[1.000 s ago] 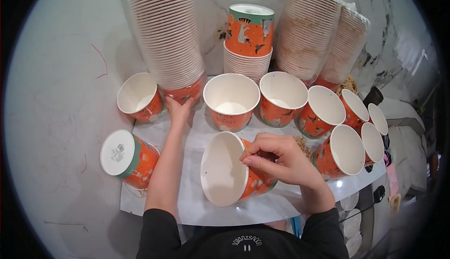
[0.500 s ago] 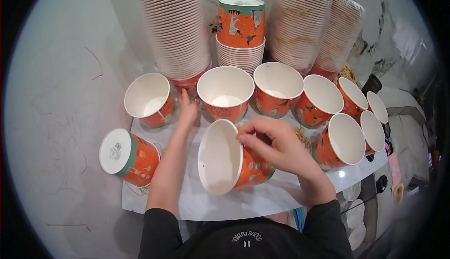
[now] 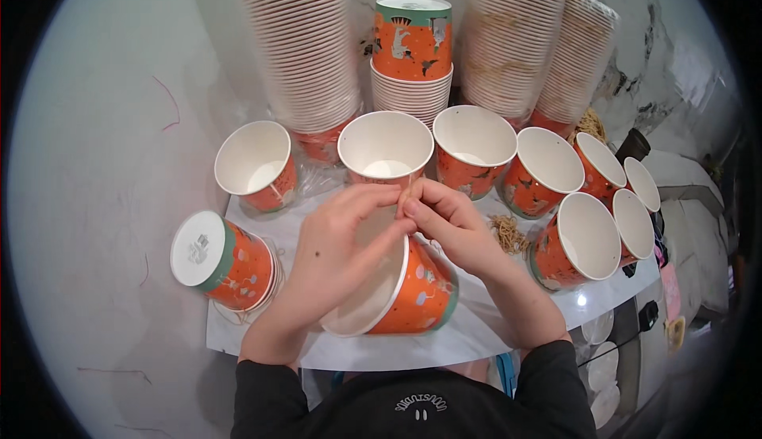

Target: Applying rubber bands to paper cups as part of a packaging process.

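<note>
**Both hands on the tipped cup**

I see the orange paper cup (image 3: 409,292) lying tilted on the white table (image 3: 468,340). My left hand (image 3: 337,252) and right hand (image 3: 452,225) pinch together at its rim, possibly on a thin string. Upright cups (image 3: 386,149) stand behind.

— Where am I looking from?

— One fisheye view, worn on the head, facing steeply down and close over the small white table (image 3: 444,352). My forearms enter from the lower edge; the left hand (image 3: 337,252) and right hand (image 3: 452,225) sit mid-frame.

— And the rim?

— The tall cup stacks (image 3: 305,50) bend outward near the top.
</note>
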{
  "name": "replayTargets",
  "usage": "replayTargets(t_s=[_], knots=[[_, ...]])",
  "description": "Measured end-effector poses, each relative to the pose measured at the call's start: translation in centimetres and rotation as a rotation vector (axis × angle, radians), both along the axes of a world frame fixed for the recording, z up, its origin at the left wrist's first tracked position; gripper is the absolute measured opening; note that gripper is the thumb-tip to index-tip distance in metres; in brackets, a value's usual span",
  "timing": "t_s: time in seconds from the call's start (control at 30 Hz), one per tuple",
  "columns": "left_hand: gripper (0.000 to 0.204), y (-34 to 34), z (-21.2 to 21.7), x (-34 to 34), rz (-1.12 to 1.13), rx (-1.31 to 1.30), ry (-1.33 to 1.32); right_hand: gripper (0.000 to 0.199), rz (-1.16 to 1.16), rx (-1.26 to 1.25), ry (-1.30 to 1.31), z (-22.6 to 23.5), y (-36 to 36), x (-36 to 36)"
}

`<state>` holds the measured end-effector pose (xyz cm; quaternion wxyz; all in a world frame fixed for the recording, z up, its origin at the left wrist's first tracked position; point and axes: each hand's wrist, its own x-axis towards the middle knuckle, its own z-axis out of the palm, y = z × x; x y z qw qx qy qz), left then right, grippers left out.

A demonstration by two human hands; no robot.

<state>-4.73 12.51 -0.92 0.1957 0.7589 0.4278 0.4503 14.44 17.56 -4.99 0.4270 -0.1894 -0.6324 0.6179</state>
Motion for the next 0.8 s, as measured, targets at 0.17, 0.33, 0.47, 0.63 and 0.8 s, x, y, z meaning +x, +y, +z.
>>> replayTargets(t_s=[0.17, 0.33, 0.47, 0.63, 0.8], knots=[[0.023, 3.0, -1.6, -1.5, -0.036, -0.222, -0.048, 0.015, 0.015, 0.002, 0.039, -1.4, 0.9, -0.4], [0.02, 3.6, -1.4, -2.4, -0.15, -0.293, 0.088, 0.013, -0.013, 0.023, -0.022, -0.5, 0.4, 0.0], [0.018, 4.2, -2.3, -2.4, -0.336, -0.381, -0.117, 0.014, -0.097, 0.117, -0.094, 0.1, 0.2, 0.6], [0.013, 4.3, -2.7, -1.2, -0.511, -0.726, -0.482, 0.01, -0.098, 0.023, -0.001, 0.5, 0.5, 1.1], [0.013, 4.7, -3.4, -1.4, -0.523, -0.747, -0.521, 0.012, -0.139, 0.262, -0.128, 1.7, 1.2, 3.0]])
